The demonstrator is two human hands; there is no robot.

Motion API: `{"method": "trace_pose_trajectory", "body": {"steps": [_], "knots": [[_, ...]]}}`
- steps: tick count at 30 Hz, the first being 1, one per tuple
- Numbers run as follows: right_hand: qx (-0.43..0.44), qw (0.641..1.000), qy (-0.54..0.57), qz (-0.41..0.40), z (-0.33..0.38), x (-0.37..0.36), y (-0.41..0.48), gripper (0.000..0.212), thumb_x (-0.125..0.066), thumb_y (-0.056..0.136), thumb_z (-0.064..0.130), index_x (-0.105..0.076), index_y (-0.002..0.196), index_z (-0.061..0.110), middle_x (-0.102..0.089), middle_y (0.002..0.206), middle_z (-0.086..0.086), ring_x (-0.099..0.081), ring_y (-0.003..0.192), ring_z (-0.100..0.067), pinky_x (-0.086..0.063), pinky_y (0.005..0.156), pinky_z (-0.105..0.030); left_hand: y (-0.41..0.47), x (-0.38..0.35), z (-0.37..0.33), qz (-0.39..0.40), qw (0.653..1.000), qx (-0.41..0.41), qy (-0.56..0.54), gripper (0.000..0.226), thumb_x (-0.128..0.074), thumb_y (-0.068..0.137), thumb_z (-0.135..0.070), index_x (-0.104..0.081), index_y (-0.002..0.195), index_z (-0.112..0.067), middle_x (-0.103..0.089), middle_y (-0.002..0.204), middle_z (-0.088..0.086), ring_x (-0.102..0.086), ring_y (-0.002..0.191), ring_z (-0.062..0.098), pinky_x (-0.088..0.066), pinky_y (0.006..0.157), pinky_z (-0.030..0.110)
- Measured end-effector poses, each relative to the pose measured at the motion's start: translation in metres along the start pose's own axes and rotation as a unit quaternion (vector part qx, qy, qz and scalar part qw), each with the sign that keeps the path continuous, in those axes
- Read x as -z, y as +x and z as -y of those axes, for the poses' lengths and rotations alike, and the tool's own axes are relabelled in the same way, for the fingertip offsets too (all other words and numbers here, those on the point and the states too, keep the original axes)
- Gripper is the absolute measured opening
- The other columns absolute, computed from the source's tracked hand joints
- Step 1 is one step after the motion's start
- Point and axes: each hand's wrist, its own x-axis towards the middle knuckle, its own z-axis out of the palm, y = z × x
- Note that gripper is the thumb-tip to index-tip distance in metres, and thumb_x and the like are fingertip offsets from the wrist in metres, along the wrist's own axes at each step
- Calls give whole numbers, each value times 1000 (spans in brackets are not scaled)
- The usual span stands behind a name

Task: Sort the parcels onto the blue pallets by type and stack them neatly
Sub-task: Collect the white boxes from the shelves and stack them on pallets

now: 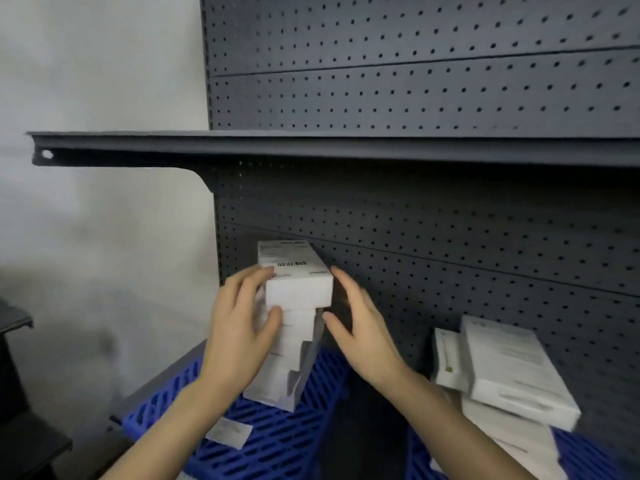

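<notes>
The top box (298, 285) sits on a stack of white boxes (287, 344) at the back of the left blue pallet (277, 438), close to the pegboard (450, 237) and under the dark shelf (311, 143). It lies directly between your two hands, so neither has to travel.

Your left hand (239, 327) is the nearer one and is already in contact. Its fingers lie fairly straight along the left side of the top box, and the thumb presses the front face of the box beneath. That grip is spread flat against the stack, not closed round it. Your right hand (363, 334) is also spread, with fingers extended. It stands just beside the right side of the stack, and I cannot tell whether its fingertips touch.

The top box's long axis runs away from you toward the pegboard, angled a little to the left. Its short end face points at you and the barcode label faces up. The boxes below share that axis, but their right edges appear to step inward going down, so the column does not look flush.

Judging from that, the coming move is a squeeze from both sides, across the long axis, to square the column. Bring the right palm in parallel to the long side, because a push at one corner would probably twist the top box.

A paper slip (230, 432) lies loose on the pallet near you. A pile of flatter parcels (512, 368) sits well apart to your right.
</notes>
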Motion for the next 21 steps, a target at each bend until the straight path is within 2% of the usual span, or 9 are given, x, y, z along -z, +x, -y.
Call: {"method": "trace_pose_trajectory", "body": {"steps": [2,4,7,9,13,16,19,21], "knots": [[-9,999,-30,-7,7,11,-16,63,-51,97,30,-15,143,52,-33,145,12,-34,126,6,-30,101,-17,-3,4,-15,-19,999,-22,-18,49,-65,85,-9,-50,129,-22,-46,131,-4,-45,123,12,-42,104,38],[-19,998,-56,-23,15,26,-34,63,-51,96,32,-14,143,52,-28,149,13,-31,129,5,-28,103,-17,-9,8,-34,-17,998,-52,-39,42,-63,86,-8,-53,124,-21,-48,126,-7,-47,120,10,-41,101,31],[-26,996,-85,-30,24,56,-70,61,-51,96,33,-16,143,52,-29,147,15,-31,129,5,-30,104,-18,-26,2,-70,17,994,-65,-87,33,-61,88,-10,-56,117,-24,-55,113,-13,-52,108,3,-39,92,16],[-34,993,-105,-35,27,82,-98,54,-51,96,33,-25,142,48,-35,143,16,-35,128,4,-32,105,-19,-39,-10,-97,64,987,-72,-127,33,-63,87,-9,-58,113,-27,-58,105,-16,-54,102,-2,-41,88,12],[-85,980,-175,-29,19,146,-178,31,-51,96,33,-55,127,30,-52,128,12,-49,117,-3,-41,100,-24,-74,-53,-163,162,968,-130,-141,27,-63,86,-12,-61,108,-28,-60,99,-15,-57,96,1,-48,83,25],[-128,963,-235,-35,12,205,-258,29,-51,94,35,-60,122,27,-59,122,8,-54,113,-8,-44,97,-29,-114,-91,-230,252,942,-159,-155,27,-61,85,-17,-58,106,-33,-60,100,-17,-56,95,1,-50,82,31],[-178,946,-259,-83,9,262,-350,28,-53,90,34,-64,114,25,-65,114,5,-60,107,-11,-46,94,-35,-164,-125,-309,324,902,-228,-171,27,-51,79,-33,-54,105,-35,-61,99,-15,-60,95,6,-50,84,35],[-221,933,-260,-118,9,294,-411,25,-55,90,31,-65,112,23,-66,111,4,-60,105,-12,-46,93,-35,-202,-144,-362,357,878,-257,-187,26,-53,79,-33,-56,105,-34,-62,100,-15,-61,97,7,-51,84,36]]}}
